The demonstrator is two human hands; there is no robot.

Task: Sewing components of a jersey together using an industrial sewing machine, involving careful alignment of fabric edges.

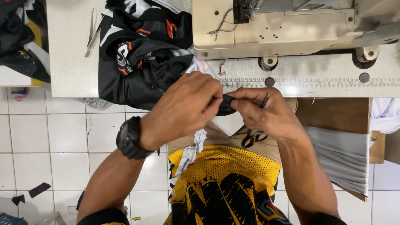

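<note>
Bright, even overhead light, soft short shadows. Glare patch on the bench (291, 89) near its front edge. Slight motion blur on the hands, centre otherwise sharp. Mild wide-angle bending at edges; floor tiles (50, 137) a bit washed out.

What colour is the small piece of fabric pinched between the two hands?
Black fabric piece, seen best in the head view.

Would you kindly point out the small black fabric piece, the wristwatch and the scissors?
Black fabric piece (225, 105): head view, on its middle between both hands.
Wristwatch (130, 137): head view, on the black case.
Scissors (253, 138): head view, on the handle loops.
</note>
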